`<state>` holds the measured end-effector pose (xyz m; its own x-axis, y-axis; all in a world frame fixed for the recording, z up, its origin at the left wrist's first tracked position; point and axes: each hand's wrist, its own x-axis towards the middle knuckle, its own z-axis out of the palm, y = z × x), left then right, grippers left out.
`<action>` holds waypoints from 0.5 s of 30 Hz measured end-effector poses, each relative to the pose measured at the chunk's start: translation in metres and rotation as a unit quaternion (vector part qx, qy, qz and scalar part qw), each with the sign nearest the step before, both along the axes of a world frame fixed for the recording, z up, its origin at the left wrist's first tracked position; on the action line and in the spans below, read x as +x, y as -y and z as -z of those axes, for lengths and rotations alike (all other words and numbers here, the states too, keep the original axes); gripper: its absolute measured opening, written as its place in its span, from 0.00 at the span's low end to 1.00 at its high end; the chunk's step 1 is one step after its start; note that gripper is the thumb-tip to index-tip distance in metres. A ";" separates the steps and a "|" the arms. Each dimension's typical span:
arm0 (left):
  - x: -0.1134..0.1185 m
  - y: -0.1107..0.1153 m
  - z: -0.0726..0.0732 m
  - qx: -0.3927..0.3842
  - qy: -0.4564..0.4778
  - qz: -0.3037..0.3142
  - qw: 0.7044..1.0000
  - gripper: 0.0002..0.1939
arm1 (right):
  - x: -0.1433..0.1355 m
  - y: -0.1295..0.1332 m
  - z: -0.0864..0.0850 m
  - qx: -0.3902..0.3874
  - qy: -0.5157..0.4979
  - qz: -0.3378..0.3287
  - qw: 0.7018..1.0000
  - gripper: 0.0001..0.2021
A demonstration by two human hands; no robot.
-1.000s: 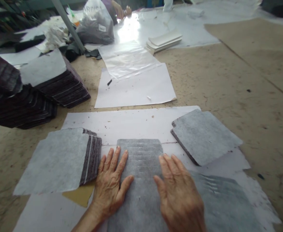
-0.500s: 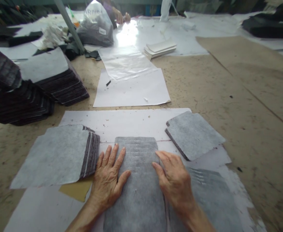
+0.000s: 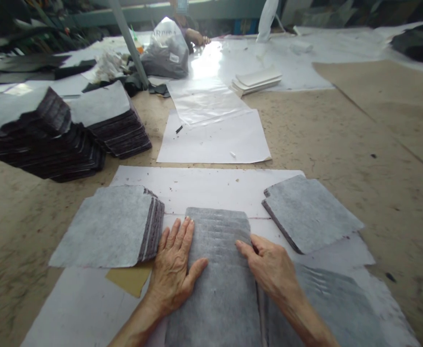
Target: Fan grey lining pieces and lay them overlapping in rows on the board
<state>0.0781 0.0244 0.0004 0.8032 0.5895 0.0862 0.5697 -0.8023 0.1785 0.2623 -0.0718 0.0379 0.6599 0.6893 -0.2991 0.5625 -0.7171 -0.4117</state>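
Observation:
A grey fabric panel [image 3: 214, 289] with several crosswise ridges near its far end lies in front of me on white paper. My left hand [image 3: 173, 270] rests flat along its left edge, thumb stretched onto the panel and the other fingers straight. At the right edge my right hand [image 3: 269, 262] has its thumb on top and its fingers curled at the border, gripping the panel there; the fingertips are partly hidden. Under my right forearm lies another ridged grey panel [image 3: 337, 294]. A stack of grey pieces [image 3: 102, 226] sits left of my left hand, and a smaller stack [image 3: 312, 212] lies to the right.
Tall stacks of dark-edged pieces [image 3: 117, 125] stand at the far left. White paper [image 3: 214, 140] and a clear plastic sheet [image 3: 204, 99] lie ahead, near folded white sheets [image 3: 258, 79]. Behind are a filled plastic bag [image 3: 166, 53], a grey pole [image 3: 129, 46] and another person's hand [image 3: 198, 38].
The whole view has shifted, so things appear further right. My left fingers have drawn closer together. My right thumb and fingers have moved slightly nearer me along the panel's right edge.

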 end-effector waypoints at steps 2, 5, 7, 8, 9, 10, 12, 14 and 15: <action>0.000 0.000 -0.001 -0.004 -0.003 0.001 1.000 0.35 | -0.003 0.000 0.002 -0.006 -0.002 0.007 1.000 0.16; 0.000 0.001 -0.004 -0.010 -0.004 -0.002 1.000 0.34 | -0.003 -0.003 0.003 -0.013 0.000 0.011 1.000 0.16; -0.001 0.001 -0.006 -0.015 -0.001 -0.004 1.000 0.34 | -0.003 -0.004 0.002 -0.014 0.004 0.010 1.000 0.16; -0.001 0.001 -0.006 -0.017 0.000 -0.004 1.000 0.34 | -0.003 -0.004 0.002 -0.014 0.007 0.008 1.000 0.16; -0.001 0.001 -0.006 -0.018 0.002 -0.004 1.000 0.34 | -0.003 -0.004 0.001 -0.013 0.010 0.006 1.000 0.16; -0.001 0.001 -0.006 -0.019 0.002 -0.003 1.000 0.34 | -0.004 -0.004 0.001 -0.012 0.015 0.004 1.000 0.15; -0.001 0.001 -0.004 -0.016 0.002 -0.002 1.000 0.34 | -0.007 -0.003 0.001 -0.009 0.028 0.002 1.000 0.15; 0.000 0.001 -0.003 -0.010 0.004 -0.002 1.000 0.34 | -0.010 -0.001 0.003 -0.008 0.046 0.007 0.999 0.13; 0.000 0.001 -0.002 -0.008 0.006 -0.001 1.000 0.34 | -0.011 0.001 0.004 -0.002 0.062 0.012 0.998 0.10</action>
